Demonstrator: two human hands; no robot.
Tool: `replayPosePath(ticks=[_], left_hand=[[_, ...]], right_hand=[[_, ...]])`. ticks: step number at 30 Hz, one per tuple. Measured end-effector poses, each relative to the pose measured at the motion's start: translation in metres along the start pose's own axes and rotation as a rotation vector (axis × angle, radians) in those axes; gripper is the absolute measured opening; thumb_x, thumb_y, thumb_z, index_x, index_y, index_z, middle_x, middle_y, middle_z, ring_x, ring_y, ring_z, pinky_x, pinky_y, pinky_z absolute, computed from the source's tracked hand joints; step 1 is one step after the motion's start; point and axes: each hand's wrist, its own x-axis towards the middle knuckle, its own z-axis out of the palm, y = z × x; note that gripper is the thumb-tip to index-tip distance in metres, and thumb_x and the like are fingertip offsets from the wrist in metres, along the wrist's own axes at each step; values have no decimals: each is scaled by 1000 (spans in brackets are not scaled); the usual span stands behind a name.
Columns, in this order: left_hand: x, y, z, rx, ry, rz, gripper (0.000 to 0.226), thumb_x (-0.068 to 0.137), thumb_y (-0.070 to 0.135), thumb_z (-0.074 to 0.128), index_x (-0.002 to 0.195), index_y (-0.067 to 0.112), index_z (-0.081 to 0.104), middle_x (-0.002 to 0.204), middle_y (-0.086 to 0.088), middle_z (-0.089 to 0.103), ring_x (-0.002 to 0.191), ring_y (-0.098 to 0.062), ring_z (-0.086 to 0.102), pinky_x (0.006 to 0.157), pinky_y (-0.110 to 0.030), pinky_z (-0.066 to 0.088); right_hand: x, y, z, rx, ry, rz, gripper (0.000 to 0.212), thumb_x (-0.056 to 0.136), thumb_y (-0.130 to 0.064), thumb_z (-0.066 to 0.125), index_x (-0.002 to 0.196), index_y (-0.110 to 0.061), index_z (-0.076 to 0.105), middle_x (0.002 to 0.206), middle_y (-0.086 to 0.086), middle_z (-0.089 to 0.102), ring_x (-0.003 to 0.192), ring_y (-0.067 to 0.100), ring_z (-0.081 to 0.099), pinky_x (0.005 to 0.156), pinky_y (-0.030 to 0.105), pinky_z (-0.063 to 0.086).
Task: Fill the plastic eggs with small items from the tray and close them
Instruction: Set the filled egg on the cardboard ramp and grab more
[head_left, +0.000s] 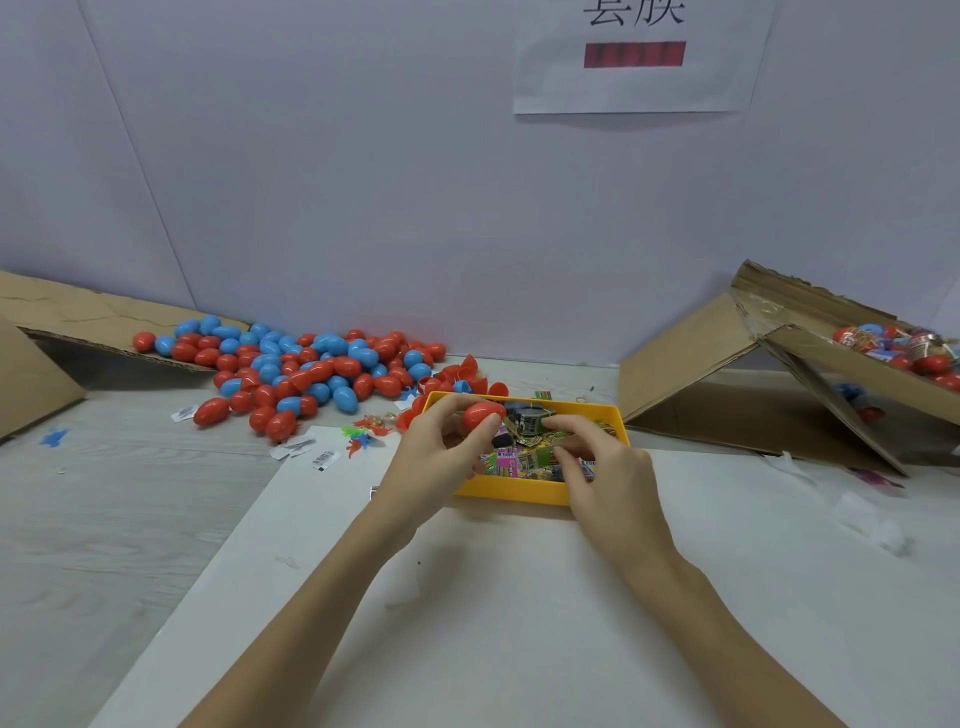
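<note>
The left hand (434, 457) holds 1 red egg (483, 414) over the far left part of the yellow tray (511, 493), its fingers (451, 404) curled round the shell from the far side and the thumb pressed on the near side. The right hand (605, 467) reaches into the tray, fingers bent down among the small wrapped items (524, 460); whether they have pinched 1 yet I cannot tell, since the fingertips are buried in the packets.

Judged from how things lie, most of the work is left: a large pile of red and blue eggs (306, 369) lies on the desk (130, 509) at the far left, with a few loose red halves (457, 374) just beyond the tray. Eggs mixed with packets sit in the cardboard box (810, 364) at the far right, probably finished ones.

Whether the held egg is whole or only 1 half is hard to make out. The far right box is cut off by the frame edge, so its count is unknown
</note>
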Motion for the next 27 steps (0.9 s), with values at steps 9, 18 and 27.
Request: replayPosePath(ticks=[9,18,27], left_hand=[[-3,-1,5,207,23,231,24,105,14,53,118,26,70,121,1,60,99,-15,66,82,-28,59],[-3,-7,9,294,42,316,5,93,26,74,99,27,74,102,14,58,100,-3,57,76,-13,47],[-5,-6,4,473,-56,468,8,93,19,75,101,17,77,106,1,54,93,-4,55,74,-14,45]], right_hand=[[2,-1,-2,234,34,138,13,95,-9,71,101,-19,77,96,-13,75,93,-2,70,80,10,54],[1,-10,0,339,-39,94,16,98,-10,67,108,-19,76,100,-13,75,98,1,70,85,17,56],[0,-8,0,106,-133,-21,6,90,-17,78,95,-20,77,87,-12,75,84,4,68,74,19,52]])
